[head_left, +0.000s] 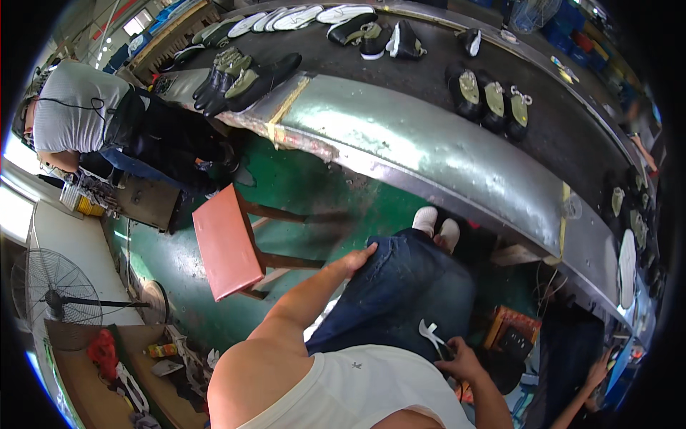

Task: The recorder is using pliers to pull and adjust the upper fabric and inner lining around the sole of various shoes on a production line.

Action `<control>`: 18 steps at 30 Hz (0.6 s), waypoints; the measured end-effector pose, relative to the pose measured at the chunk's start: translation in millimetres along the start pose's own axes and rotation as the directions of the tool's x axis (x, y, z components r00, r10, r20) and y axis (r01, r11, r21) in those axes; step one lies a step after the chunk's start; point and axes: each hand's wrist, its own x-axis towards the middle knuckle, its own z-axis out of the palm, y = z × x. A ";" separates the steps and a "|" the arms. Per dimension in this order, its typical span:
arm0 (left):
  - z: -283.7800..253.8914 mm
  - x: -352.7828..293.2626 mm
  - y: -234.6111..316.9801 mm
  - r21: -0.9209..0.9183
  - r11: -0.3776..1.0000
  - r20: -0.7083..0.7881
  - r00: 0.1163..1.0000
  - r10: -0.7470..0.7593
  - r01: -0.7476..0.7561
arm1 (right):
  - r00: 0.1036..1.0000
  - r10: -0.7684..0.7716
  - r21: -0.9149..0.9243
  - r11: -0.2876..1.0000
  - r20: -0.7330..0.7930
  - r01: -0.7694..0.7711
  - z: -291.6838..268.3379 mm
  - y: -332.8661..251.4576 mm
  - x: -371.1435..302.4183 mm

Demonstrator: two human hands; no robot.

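The right hand (463, 363) has its fingers wrapped around the lower end of a metal tool (431, 333), whose silver head points up over the lap of the blue jeans (407, 300). The left hand (356, 262) rests on the jeans near the knee; its fingers are partly hidden, so I cannot tell whether they grip the cloth.

Ahead, the dark tabletop (321, 57) curves across the view, with a shiny metal border (364, 118) as its near edge. 3 black shoes (494, 104) with green tongues stand just inside that border, and more dark shoes (246, 82) sit at its left part. Bare tabletop lies between these 2 groups.

Open green floor (321, 179) runs between the border and an orange-topped stool (226, 243) left of the knees. Right of the lap, a box (516, 334) and another person's arm (592, 380) narrow the room.
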 end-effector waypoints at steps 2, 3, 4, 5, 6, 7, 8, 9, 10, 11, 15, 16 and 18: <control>3.1 3.9 2.8 0.042 0.999 0.013 1.000 0.004 -0.004 | 0.995 -0.091 0.194 0.976 -0.029 0.095 20.9 51.7 -3.4; 0.9 4.2 2.0 0.118 0.985 -0.094 0.986 0.136 -0.125 | 0.995 -0.093 0.183 0.978 -0.032 0.098 28.2 70.6 -4.0; 1.0 4.7 5.5 0.204 0.950 -0.188 0.942 0.277 -0.238 | 0.999 -0.024 0.504 0.863 -0.037 0.039 29.8 80.4 -5.5; 1.0 4.7 9.6 0.295 0.894 -0.270 0.868 0.416 -0.336 | 0.999 0.038 0.765 0.644 -0.017 -0.011 32.1 88.6 -3.9; 6.0 2.9 17.1 0.290 0.890 -0.260 0.866 0.426 -0.351 | 0.985 0.005 0.720 0.683 -0.174 0.124 36.2 93.8 -2.4; 10.9 0.3 24.7 0.322 0.859 -0.342 0.797 0.497 -0.397 | 0.982 0.002 0.711 0.690 -0.188 0.134 40.3 97.5 2.8; 14.5 -3.4 32.0 0.358 0.826 -0.417 0.717 0.559 -0.435 | 0.954 0.124 0.701 0.705 -0.274 0.109 47.4 104.9 12.2; 19.0 -9.1 41.3 0.353 0.821 -0.407 0.716 0.567 -0.450 | 0.902 0.241 0.692 0.717 -0.359 0.084 53.8 123.1 25.9; 22.7 -15.3 51.0 0.307 0.808 -0.358 0.725 0.588 -0.504 | 0.896 0.240 0.686 0.722 -0.374 0.093 58.7 138.5 43.4; 23.6 -22.3 60.8 0.256 0.792 -0.313 0.727 0.611 -0.554 | 0.873 0.235 0.560 0.827 -0.427 0.051 63.0 169.3 69.7; 24.0 -48.6 76.1 0.340 0.624 -0.220 0.585 0.781 -0.704 | 0.928 0.174 0.791 0.587 -0.328 0.170 70.0 158.5 84.8; 25.3 -54.6 78.5 0.285 0.575 -0.205 0.537 0.818 -0.767 | 0.911 0.160 0.721 0.668 -0.380 0.184 64.4 151.4 80.4; 27.8 -73.3 83.6 0.279 0.568 -0.183 0.538 0.823 -0.774 | 0.867 0.185 0.571 0.810 -0.463 0.132 49.1 142.2 65.4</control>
